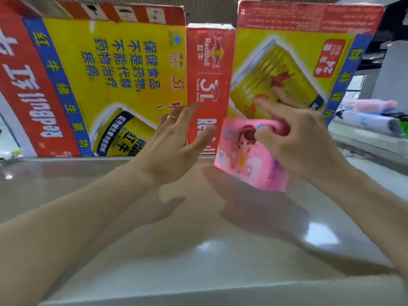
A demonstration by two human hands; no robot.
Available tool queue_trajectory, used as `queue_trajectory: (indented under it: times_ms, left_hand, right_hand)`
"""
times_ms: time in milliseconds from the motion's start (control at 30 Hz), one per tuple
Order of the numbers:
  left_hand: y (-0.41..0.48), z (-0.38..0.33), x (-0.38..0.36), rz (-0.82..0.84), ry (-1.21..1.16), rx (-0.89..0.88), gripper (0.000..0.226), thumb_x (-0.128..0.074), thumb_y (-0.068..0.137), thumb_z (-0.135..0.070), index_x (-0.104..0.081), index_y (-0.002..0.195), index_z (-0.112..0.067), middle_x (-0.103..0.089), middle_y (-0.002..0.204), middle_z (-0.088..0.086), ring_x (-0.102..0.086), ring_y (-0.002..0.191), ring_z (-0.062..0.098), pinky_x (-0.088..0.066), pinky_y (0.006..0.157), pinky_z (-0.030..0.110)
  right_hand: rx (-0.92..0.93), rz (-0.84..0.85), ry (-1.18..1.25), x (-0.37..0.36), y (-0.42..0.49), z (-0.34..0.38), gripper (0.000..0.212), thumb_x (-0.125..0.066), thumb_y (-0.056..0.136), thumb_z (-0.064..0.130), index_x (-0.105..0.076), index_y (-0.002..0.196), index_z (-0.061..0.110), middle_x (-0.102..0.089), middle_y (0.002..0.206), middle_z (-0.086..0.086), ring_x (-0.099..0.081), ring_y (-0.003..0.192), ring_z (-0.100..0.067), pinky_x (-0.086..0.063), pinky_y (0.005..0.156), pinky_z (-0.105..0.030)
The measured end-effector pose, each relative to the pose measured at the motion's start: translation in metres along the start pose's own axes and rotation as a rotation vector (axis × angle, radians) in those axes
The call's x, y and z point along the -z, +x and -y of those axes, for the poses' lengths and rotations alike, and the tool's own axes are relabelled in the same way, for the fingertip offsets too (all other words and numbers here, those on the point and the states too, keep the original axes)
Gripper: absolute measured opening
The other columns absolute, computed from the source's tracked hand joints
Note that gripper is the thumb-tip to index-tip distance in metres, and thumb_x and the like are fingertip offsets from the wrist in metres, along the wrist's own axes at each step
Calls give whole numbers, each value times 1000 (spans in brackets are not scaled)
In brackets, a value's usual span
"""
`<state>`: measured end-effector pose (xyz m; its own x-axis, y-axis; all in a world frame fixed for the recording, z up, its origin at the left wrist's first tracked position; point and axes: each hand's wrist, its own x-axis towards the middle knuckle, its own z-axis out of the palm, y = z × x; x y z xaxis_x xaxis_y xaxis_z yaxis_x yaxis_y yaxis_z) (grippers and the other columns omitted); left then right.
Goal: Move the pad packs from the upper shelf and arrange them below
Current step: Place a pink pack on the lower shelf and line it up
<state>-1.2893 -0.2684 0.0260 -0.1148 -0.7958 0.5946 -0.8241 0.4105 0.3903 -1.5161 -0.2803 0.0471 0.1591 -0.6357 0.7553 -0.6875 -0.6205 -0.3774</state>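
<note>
Our right hand gripped the blurred pink pad pack, covering its top corner. Our left hand hung open beside it, fingers spread.

pad pack blurred, right edge hidden

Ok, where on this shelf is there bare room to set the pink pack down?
Bare: the grey shelf in front of the left carton, and the near strip between the forearms. Crowded: the back, walled by cartons, where the right hand holds the pink pack.
</note>
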Motion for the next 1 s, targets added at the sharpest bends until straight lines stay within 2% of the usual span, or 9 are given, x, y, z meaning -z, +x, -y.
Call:
queue_trajectory:
  times_ms: [100,167,300,433,533,600,700,800,1000]
  left_hand:
    - [-2,-7,-1,29,-150,40,60,-35,93,-72,-36,143,-38,-50,140,-17,-44,130,5,-32,106,28]
    - [-3,-12,1,90,-382,82,52,-39,91,-70,-42,133,-41,-63,122,-23,-59,114,-2,-42,94,23]
    - [-5,-16,1,256,-784,155,36,-54,92,-56,-54,124,-41,-73,114,-13,-71,104,10,-55,89,35]
    - [-5,-18,5,226,-860,174,40,-56,84,-47,-58,121,-34,-75,110,-5,-73,96,16,-60,81,33]
    - [-2,-22,9,87,-854,255,40,-70,83,-46,-60,118,-29,-77,105,0,-75,85,15,-61,71,30]
    - [0,-23,11,-15,-819,333,35,-63,87,-46,-60,115,-25,-77,102,2,-75,81,15,-61,69,34]
    - [4,-18,15,-142,-745,436,30,-65,90,-48,-59,107,-24,-76,96,3,-74,71,12,-60,62,38]
    - [7,-14,20,-161,-727,538,37,-65,90,-51,-57,100,-16,-74,83,4,-72,56,13,-56,46,33]
    - [3,-10,23,-20,-731,578,53,-63,89,-58,-66,100,-6,-77,78,9,-75,67,29,-61,59,40]
  right_hand:
    - [40,-14,378,5,-1,-3,59,-48,71,39,-68,125,30,-58,138,8,-47,135,-2,-42,110,-31]
    - [100,-8,499,9,0,-2,57,-47,73,35,-65,126,29,-52,146,5,-41,139,0,-37,116,-39]
    - [254,36,577,12,-5,-5,58,-45,77,23,-57,133,19,-49,149,-3,-45,140,-19,-43,110,-43]
    - [188,5,590,14,-4,-14,64,-45,78,28,-55,140,14,-53,146,-4,-50,135,-25,-44,107,-54]
    - [9,-14,531,12,-3,-12,58,-54,87,34,-50,143,22,-66,128,-5,-68,106,-9,-58,82,-35]
    - [-118,39,461,10,-2,-11,42,-58,96,42,-56,133,22,-73,105,10,-70,85,4,-56,68,-20]
    - [-320,188,465,8,-2,-12,56,-52,92,63,-70,107,12,-76,88,-4,-74,81,-21,-62,75,-43]
    - [-418,243,520,6,-4,-4,60,-48,99,49,-70,86,-6,-74,72,-13,-74,68,-29,-63,70,-45]
    - [-437,221,543,2,-6,-2,55,-46,104,38,-69,85,-8,-74,67,-10,-74,62,-23,-61,54,-35]
